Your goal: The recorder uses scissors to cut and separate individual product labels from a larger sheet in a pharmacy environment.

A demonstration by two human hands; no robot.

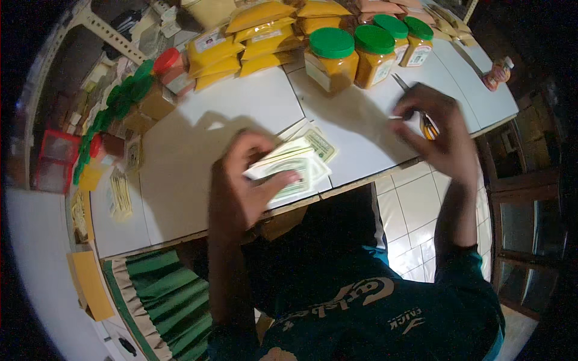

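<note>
Several printed slips point(301, 162) sit in the left hand point(244, 180).

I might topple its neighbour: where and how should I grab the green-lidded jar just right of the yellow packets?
Probably by the jar's body below its green lid, from the near left: it's upright with that side uncovered; another jar crowds its right.

A passage opens over the smooth white tabletop point(355, 153) between the bare left hand point(244, 174) and the bare right hand point(442, 129); stacked yellow plastic pouches point(265, 42) and green-lidded clear jars of orange powder point(373, 48) block the back.
</note>
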